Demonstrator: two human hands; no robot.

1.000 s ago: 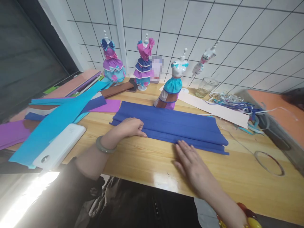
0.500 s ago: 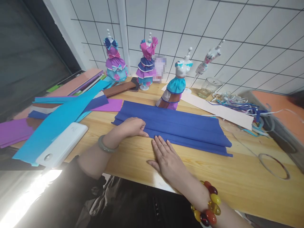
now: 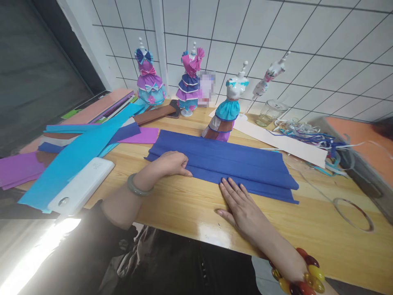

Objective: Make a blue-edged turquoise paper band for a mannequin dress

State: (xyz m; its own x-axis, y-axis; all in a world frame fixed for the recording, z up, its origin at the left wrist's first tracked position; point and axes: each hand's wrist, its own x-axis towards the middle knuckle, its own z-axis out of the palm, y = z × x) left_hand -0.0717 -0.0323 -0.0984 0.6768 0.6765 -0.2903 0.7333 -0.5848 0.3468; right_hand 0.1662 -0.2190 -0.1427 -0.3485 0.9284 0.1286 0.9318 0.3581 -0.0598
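A wide sheet of dark blue crepe paper (image 3: 227, 157) lies across the table, folded along its near edge. My left hand (image 3: 173, 164) rests on that near edge left of the middle, fingers curled in and the thumb pressed along the fold. Flat on the near edge lies my right hand (image 3: 241, 205), its fingers straight and the thumb spread out to the left over bare wood. Just behind the sheet stands a small mannequin (image 3: 229, 106) in a turquoise, brown and purple paper skirt.
Left of me are coloured paper strips (image 3: 82, 143) and a white power bank (image 3: 82, 186). Two dressed mannequins (image 3: 150, 82) and a glass jar (image 3: 270, 112) stand at the back. At right are a tangle of ribbons (image 3: 302, 129), a pale strip (image 3: 282, 143) and a ring (image 3: 353, 215).
My right hand has slid to the right along the near edge of the blue crepe paper. My left hand has stayed in place, and the sheet has barely moved.
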